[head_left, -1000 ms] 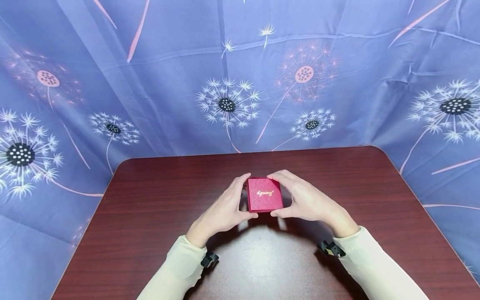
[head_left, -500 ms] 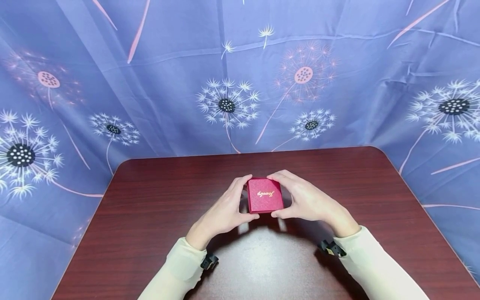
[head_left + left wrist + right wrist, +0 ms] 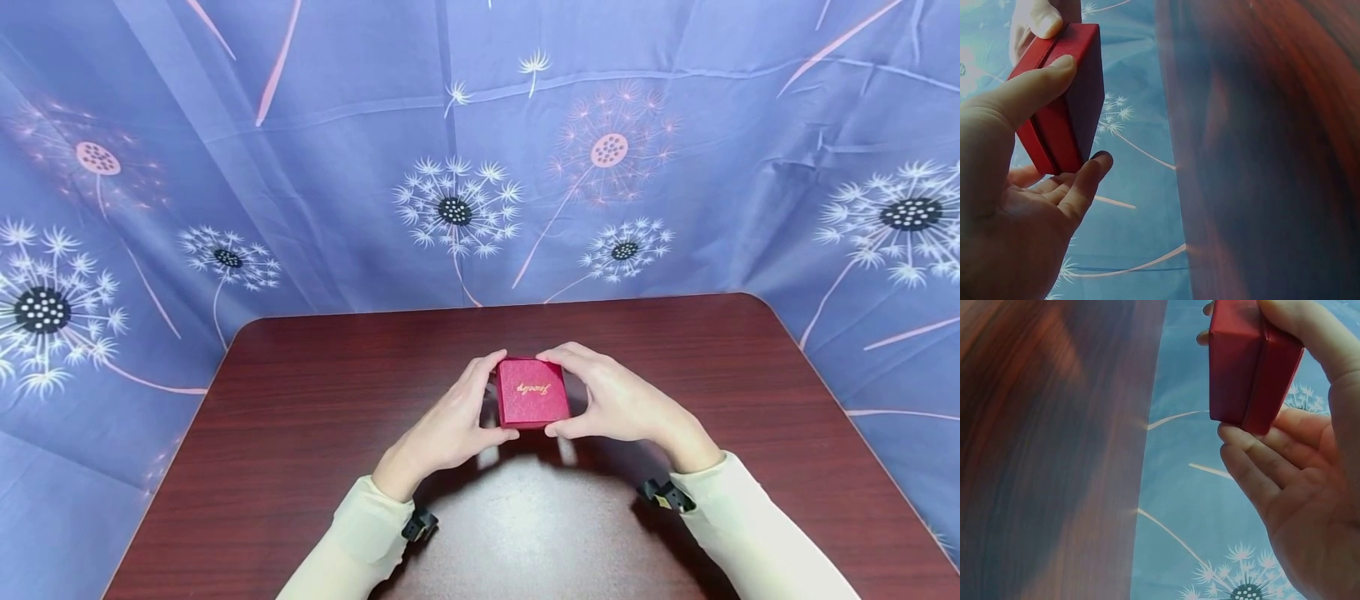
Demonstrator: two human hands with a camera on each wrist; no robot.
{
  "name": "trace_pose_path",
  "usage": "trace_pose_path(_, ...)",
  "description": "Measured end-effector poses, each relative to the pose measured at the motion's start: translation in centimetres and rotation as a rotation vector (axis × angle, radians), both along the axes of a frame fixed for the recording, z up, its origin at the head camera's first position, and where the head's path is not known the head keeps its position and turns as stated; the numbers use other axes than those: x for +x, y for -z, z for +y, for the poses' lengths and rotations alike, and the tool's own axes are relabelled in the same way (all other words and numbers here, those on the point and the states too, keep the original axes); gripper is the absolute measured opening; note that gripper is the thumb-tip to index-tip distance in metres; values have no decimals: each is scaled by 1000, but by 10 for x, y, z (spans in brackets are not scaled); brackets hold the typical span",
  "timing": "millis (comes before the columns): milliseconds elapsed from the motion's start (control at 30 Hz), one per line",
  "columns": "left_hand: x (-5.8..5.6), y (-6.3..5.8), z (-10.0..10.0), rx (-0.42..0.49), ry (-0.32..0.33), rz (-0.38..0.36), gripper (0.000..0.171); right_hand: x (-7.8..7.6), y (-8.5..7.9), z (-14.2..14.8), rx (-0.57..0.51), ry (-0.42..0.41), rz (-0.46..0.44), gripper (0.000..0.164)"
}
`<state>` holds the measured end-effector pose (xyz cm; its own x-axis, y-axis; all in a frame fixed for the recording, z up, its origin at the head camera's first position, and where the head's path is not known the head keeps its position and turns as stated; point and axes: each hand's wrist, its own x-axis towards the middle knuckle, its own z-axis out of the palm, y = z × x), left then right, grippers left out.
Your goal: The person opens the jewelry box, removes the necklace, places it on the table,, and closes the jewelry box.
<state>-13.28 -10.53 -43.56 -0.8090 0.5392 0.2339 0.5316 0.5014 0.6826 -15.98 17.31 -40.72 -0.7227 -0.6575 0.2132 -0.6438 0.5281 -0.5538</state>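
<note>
A small square red jewelry box [image 3: 533, 398] is held up between both hands, its lid with gold "Jewelry" lettering facing the head camera and the word upside down. My left hand [image 3: 450, 417] grips its left side, thumb on the near face and fingers on the far one. On the opposite side my right hand [image 3: 626, 400] grips it the same way. In the left wrist view the box [image 3: 1088, 94] shows a seam between lid and base, with the left thumb [image 3: 1038, 87] across the side. The right wrist view shows the box [image 3: 1241, 369] above the table, lid closed.
The dark red-brown wooden table [image 3: 322, 392] lies beneath, with a bright glare spot near its front. A blue cloth [image 3: 337, 167] printed with dandelions hangs behind and at both sides. Black wrist cameras [image 3: 666, 495] sit under the pale sleeves [image 3: 757, 525].
The box and both hands have shifted very slightly toward the right and nearer the person. Both hands keep the same grip, and the lid stays closed.
</note>
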Motion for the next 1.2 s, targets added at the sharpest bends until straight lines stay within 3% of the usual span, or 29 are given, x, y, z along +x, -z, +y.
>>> trace_pose_path(800, 1, -5, 0, 4, -7, -3, 106, -2, 2, 1, -23, -8, 36, 86)
trace_pose_path(1200, 2, -2, 0, -13, -11, -10, 108, -1, 2, 3, -30, -9, 36, 86)
